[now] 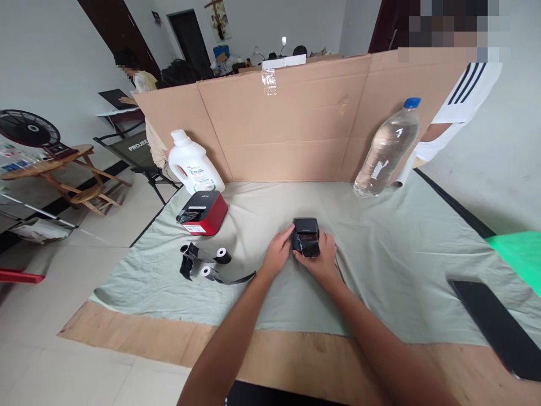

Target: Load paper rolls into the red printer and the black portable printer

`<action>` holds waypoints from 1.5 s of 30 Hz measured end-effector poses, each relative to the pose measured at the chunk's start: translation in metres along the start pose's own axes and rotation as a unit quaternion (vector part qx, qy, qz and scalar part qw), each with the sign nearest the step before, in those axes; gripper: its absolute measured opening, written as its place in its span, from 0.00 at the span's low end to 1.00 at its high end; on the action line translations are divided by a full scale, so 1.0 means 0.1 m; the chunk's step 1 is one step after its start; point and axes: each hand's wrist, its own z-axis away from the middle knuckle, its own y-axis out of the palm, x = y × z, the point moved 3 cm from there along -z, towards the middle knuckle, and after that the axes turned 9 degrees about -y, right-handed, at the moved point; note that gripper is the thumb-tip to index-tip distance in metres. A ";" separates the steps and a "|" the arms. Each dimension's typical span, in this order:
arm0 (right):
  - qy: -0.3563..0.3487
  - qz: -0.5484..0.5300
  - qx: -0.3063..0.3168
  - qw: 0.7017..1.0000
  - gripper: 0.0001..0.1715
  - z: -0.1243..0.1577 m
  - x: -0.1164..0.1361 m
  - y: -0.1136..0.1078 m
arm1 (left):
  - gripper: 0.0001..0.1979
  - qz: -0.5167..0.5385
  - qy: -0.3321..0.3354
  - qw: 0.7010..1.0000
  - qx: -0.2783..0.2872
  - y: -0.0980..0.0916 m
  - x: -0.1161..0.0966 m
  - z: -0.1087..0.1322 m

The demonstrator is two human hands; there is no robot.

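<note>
A small black receipt printer (306, 226) rests on the cloth in the middle of the table, with shiny dark film over its near half. My left hand (279, 249) presses its fingertips against the printer's left side. From the right and the near edge, my right hand (324, 259) grips it, thumb at the front corner. To the left stands a red and black printer (214, 213) with dark film hanging from its slot. Nearer me lie loose paper rolls with black strips: one roll (223, 255), another roll (208, 273), and a crumpled black strip (186, 266).
A cardboard panel (279, 129) stands along the back. Before it lean a white jug (195, 166) at left and a clear bottle (386, 152) with blue cap at right. A black phone-like slab (494, 327) lies at the right front. Other people are behind the panel.
</note>
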 end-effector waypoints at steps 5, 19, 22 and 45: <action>0.000 0.011 -0.005 1.000 0.54 0.00 -0.01 0.01 | 0.32 0.015 -0.001 1.000 0.018 0.01 -0.05 0.05; 0.009 0.030 -0.011 0.999 0.55 -0.01 0.00 0.07 | 0.32 0.026 -0.070 0.997 0.024 0.04 -0.20 -0.54; 0.013 0.034 -0.006 0.999 0.54 -0.01 0.02 0.05 | 0.28 -0.126 -0.020 0.992 -0.022 -0.03 -0.43 -0.50; 0.012 0.007 -0.005 1.000 0.54 -0.02 -0.01 0.06 | 0.29 -0.244 0.020 0.969 -0.012 -0.95 -1.00 -0.31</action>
